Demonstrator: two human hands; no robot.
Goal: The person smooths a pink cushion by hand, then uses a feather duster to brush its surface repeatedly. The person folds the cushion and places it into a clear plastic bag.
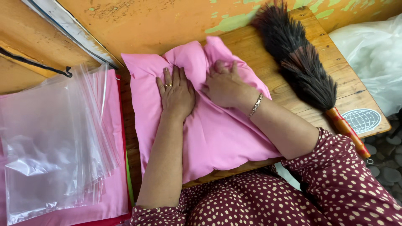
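Centrally, a worn wooden table top (293, 83) fills the middle and upper right of the frame, set against a peeling orange and green painted wall (167, 16). A folded pink fabric piece (217, 138) lies on the table at frame centre, its lower edge hanging just over the near table edge. At the left of the frame, a stack of clear plastic zip bags (54, 142) rests on a pile of pink cloth (115, 184). A dark feather duster with an orange handle (301, 67) lies diagonally at upper right, just beside the pink fabric piece. White plastic sheeting (372, 54) sits at the far right edge.

Left hand (176, 94): flat on the fabric, palm down, fingers extended and relaxed, grasping nothing; a ring shows on one finger. Right hand (224, 86): fingers curled, bunching a fold of the fabric near its upper edge; a metal bracelet (255, 105) is on the wrist. The two hands are nearly touching.
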